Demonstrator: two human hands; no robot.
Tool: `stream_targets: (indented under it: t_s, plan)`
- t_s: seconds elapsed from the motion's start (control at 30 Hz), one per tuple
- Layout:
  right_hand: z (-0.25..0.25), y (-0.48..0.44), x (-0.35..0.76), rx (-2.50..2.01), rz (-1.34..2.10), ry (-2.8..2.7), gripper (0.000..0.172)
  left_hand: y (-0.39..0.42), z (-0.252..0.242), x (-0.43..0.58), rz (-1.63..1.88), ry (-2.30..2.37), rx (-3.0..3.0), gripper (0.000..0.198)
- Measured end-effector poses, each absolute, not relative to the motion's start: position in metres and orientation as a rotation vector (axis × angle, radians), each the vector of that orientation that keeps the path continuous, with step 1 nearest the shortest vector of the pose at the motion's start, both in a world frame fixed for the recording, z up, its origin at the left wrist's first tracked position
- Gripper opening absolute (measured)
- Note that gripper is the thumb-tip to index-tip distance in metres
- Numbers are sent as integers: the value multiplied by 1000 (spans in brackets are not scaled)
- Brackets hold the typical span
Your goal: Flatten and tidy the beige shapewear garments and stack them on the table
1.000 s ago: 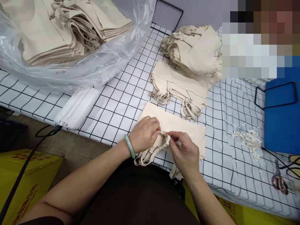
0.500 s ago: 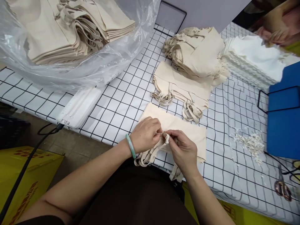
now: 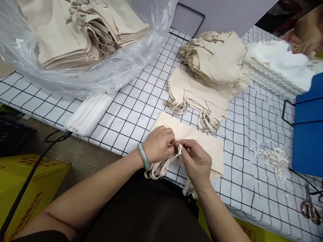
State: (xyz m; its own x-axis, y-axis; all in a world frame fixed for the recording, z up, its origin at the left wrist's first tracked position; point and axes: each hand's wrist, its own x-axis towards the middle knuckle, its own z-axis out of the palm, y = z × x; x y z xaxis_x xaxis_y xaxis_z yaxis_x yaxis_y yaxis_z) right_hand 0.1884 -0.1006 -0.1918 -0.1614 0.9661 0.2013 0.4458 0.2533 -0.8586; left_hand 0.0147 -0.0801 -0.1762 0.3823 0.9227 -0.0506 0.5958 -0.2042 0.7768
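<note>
A beige cloth bag (image 3: 202,148) lies flat at the table's near edge, its straps (image 3: 156,169) hanging toward my body. My left hand (image 3: 161,143), with a green bangle at the wrist, pinches the end of a strap at the bag's edge. My right hand (image 3: 198,161) grips the same strap from the other side, thumb and forefinger pressed together. The fingertips nearly meet, and whatever fine detail lies between them is too small to make out. Just beyond is a second stack of beige bags (image 3: 199,89) with looped straps.
Farther back sit a crumpled bag pile (image 3: 222,60) and a white cloth stack (image 3: 277,64). A plastic sack (image 3: 126,67) of beige bags fills the upper left, near a white corded device (image 3: 88,114). Thread scraps (image 3: 274,158), scissors (image 3: 310,211) and a blue bin (image 3: 309,131) are rightward; another person's hand is behind.
The view has shifted slightly, so the table's contents sit a little farther right. My hands keep the same pinch on the strap, with only small finger movement.
</note>
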Motion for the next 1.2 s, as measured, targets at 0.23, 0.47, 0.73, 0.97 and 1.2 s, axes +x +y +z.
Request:
stream_targets:
  t_s: [0.23, 0.47, 0.73, 0.97, 1.2]
  plan:
    - [-190, -96, 187, -1259, 835, -1794, 14, -79, -176, 17, 549, 1323, 1917, 9]
    - [-183, -124, 193, -1042, 301, -2180, 29, -86, -175, 10, 561, 1244, 2102, 10]
    - [-191, -150, 192, -967, -50, -2391, 40, -103, -182, -22, 518, 1259, 2388, 37]
    - [-179, -160, 192, -744, 197, -2499, 31, -107, -185, -37, 392, 1358, 2462, 42]
    - [-192, -98, 265, -1735, 117, -2112, 47, -78, -178, -8, 176, 1499, 2454, 56]
